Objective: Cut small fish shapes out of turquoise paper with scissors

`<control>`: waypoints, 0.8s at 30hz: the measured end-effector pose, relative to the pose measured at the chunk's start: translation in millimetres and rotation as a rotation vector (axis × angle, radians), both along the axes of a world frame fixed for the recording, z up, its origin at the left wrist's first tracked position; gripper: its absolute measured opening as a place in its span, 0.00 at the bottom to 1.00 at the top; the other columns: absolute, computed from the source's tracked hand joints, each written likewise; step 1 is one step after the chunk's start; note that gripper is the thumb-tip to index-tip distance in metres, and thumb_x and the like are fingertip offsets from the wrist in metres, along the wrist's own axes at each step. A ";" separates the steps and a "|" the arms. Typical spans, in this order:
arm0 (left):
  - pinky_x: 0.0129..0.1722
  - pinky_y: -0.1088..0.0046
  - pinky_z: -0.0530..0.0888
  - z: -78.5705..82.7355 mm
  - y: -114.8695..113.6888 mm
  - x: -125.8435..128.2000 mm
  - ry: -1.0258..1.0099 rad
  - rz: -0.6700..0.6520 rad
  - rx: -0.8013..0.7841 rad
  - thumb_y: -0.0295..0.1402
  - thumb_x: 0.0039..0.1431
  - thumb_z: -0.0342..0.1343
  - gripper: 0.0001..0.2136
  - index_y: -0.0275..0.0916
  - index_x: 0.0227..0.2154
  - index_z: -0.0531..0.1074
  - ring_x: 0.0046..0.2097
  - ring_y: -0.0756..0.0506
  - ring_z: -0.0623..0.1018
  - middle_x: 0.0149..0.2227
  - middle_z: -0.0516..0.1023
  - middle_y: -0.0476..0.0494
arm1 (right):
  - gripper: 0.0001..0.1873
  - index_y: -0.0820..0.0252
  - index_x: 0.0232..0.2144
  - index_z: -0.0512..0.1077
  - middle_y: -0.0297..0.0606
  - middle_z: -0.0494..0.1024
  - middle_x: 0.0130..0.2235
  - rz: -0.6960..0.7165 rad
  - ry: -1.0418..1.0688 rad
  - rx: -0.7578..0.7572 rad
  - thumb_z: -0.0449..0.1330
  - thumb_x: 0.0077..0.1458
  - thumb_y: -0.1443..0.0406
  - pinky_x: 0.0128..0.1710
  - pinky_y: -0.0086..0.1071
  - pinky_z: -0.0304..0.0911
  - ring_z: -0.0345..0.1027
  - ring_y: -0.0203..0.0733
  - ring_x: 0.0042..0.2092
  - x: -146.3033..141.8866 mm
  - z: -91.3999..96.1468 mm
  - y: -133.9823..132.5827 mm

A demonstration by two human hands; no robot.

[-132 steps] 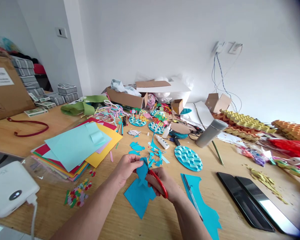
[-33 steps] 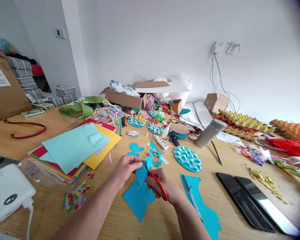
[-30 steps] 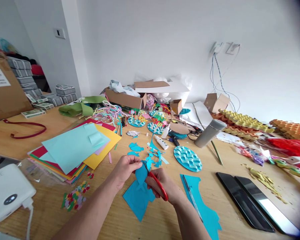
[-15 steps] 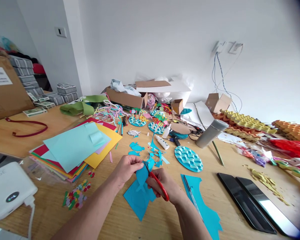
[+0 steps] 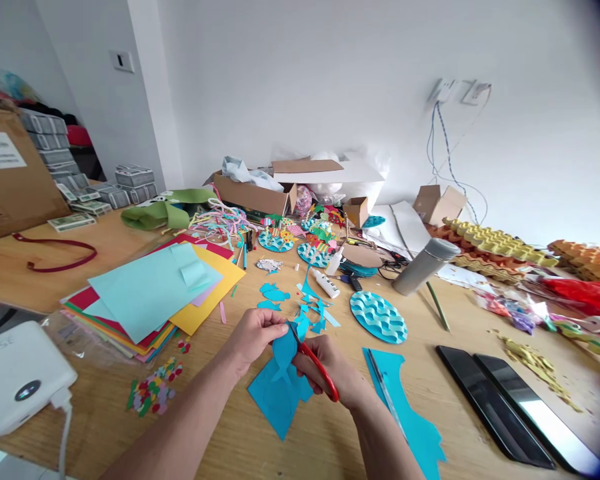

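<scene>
My left hand (image 5: 257, 333) pinches the top of a blue paper fish (image 5: 285, 350) between thumb and fingers. In my right hand (image 5: 325, 370) are red-handled scissors (image 5: 322, 375), their blades at the upper right edge of the fish. Whether the blades are fully closed I cannot tell. Beneath the fish lies a blue paper sheet (image 5: 280, 410) with a faint drawn outline. Just beyond my hands are blue paper scraps (image 5: 316, 310) and cut blue shapes (image 5: 273, 293). A larger blue offcut (image 5: 405, 407) with a pen (image 5: 387, 393) on it rests right of my right forearm.
Left stands a stack of coloured paper (image 5: 145, 293), with a white power bank (image 5: 23, 380) nearer me. Ahead are a glue bottle (image 5: 326, 285) and a wavy blue disc (image 5: 379, 317). A grey flask (image 5: 425, 267) and two dark phones (image 5: 493, 403) lie right, near egg trays (image 5: 500, 243).
The view has shifted very slightly. My hands, the scissors and the blue fish keep almost the same position.
</scene>
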State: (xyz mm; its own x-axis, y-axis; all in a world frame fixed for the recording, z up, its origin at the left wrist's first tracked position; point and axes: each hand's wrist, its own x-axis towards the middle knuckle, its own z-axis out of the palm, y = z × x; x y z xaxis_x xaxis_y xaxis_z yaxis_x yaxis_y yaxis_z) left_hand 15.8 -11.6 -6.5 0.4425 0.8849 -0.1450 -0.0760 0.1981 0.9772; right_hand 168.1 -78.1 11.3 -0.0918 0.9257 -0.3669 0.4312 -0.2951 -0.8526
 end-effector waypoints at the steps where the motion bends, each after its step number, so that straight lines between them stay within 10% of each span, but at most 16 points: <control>1: 0.24 0.77 0.59 0.1 -0.2 -0.1 0.001 0.002 0.001 0.38 0.40 0.61 0.11 0.34 0.21 0.72 0.23 0.53 0.63 0.19 0.68 0.51 | 0.10 0.61 0.16 0.65 0.26 0.62 0.12 -0.001 0.003 0.000 0.56 0.45 0.64 0.12 0.21 0.50 0.57 0.29 0.14 -0.2 0.1 -0.1; 24: 0.26 0.76 0.58 -0.3 1.5 -1.6 0.027 -0.019 0.024 0.38 0.41 0.60 0.11 0.34 0.21 0.71 0.24 0.53 0.62 0.20 0.67 0.51 | 0.10 0.61 0.16 0.65 0.26 0.63 0.12 0.000 0.020 -0.018 0.56 0.46 0.65 0.12 0.20 0.50 0.57 0.29 0.14 0.0 -1.1 0.4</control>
